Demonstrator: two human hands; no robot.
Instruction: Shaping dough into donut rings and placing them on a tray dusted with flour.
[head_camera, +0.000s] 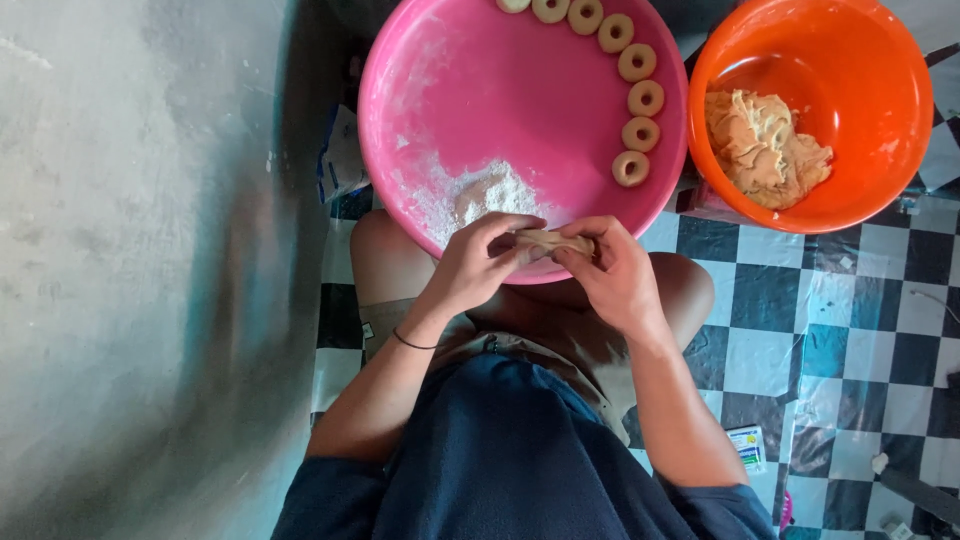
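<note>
My left hand (480, 265) and my right hand (610, 272) both pinch a small roll of pale dough (553, 240) over the near rim of a big pink basin (520, 90). A heap of white flour (490, 192) lies in the basin just beyond my fingers. Several ring-shaped dough pieces (636, 100) curve along the basin's right inner edge. My knees show under the basin.
An orange bucket (850, 60) at the upper right holds a lump of soft dough (765, 145). A black-and-white checkered mat (850, 320) covers the floor on the right. Bare grey concrete (140, 260) lies to the left. A small printed packet (747, 447) rests by my right elbow.
</note>
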